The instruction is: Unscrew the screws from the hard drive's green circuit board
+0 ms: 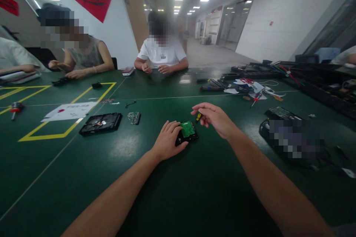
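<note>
A hard drive (188, 129) with a green circuit board facing up lies on the dark green table (155, 200). My left hand (167, 141) grips its left side, with fingers over the far edge and thumb along the near one. Above the drive's right side, my right hand (215, 117) pinches a small yellow-and-black screwdriver (198, 117). The tool points down toward the drive's right edge; whether its tip touches a screw is too small to tell. Left of the drive lie a small circuit board piece (134, 118) and a black plastic casing (100, 123).
Cables and tools (219, 85) lie at the back right, near a red-handled screwdriver (255, 99). A black device (292, 137), partly blurred, sits at right. White paper (71, 111) and yellow tape (41, 139) are at left. Two people (162, 57) (83, 53) work across the table.
</note>
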`<state>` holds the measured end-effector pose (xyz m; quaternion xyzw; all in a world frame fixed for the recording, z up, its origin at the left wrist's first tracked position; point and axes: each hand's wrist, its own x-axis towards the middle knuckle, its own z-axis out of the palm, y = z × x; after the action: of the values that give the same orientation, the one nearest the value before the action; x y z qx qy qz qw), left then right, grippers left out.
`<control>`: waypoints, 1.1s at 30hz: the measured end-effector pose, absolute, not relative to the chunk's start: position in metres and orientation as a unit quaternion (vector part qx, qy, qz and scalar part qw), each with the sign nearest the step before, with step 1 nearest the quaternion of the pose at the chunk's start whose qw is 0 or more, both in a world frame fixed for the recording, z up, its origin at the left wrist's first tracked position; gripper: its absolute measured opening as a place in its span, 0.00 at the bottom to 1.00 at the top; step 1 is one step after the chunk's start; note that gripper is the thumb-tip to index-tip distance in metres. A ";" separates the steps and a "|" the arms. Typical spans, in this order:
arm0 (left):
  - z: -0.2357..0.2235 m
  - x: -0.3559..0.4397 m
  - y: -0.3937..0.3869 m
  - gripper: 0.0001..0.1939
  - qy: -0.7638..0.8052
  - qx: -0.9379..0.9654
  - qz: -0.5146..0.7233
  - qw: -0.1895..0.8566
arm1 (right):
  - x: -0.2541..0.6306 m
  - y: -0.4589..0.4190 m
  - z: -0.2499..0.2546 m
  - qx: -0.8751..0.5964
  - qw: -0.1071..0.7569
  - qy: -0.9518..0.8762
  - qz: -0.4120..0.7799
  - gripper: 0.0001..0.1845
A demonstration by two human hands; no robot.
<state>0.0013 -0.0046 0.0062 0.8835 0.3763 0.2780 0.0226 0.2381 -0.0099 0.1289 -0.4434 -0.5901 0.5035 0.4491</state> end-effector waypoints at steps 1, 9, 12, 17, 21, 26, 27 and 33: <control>0.007 0.001 -0.005 0.29 0.373 0.883 0.284 0.021 | 0.238 -0.010 0.129 -0.447 0.447 -0.591 0.501 0.13; 0.005 -0.002 0.004 0.05 0.426 0.816 0.386 0.061 | 0.239 -0.009 0.127 -0.459 0.445 -0.577 0.508 0.08; 0.002 -0.003 0.007 0.07 0.433 0.809 0.391 0.071 | 0.239 -0.009 0.124 -0.464 0.444 -0.567 0.517 0.08; 0.002 -0.003 0.007 0.12 0.422 0.817 0.387 0.071 | 0.239 -0.009 0.126 -0.445 0.427 -0.590 0.521 0.09; 0.003 -0.003 0.007 0.12 0.428 0.808 0.398 0.079 | 0.239 -0.008 0.127 -0.445 0.431 -0.595 0.512 0.13; 0.008 -0.002 0.001 0.09 0.408 0.818 0.398 0.081 | 0.238 -0.008 0.126 -0.441 0.431 -0.583 0.529 0.12; 0.010 -0.002 0.000 0.11 0.395 0.829 0.389 0.077 | 0.238 -0.009 0.126 -0.443 0.429 -0.585 0.526 0.12; 0.014 0.000 -0.005 0.19 0.350 0.874 0.334 0.050 | 0.237 -0.011 0.124 -0.447 0.437 -0.583 0.519 0.12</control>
<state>0.0000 -0.0050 0.0137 0.8737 0.3500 0.3340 0.0499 0.2366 -0.0106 0.1242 -0.4469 -0.5827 0.5192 0.4372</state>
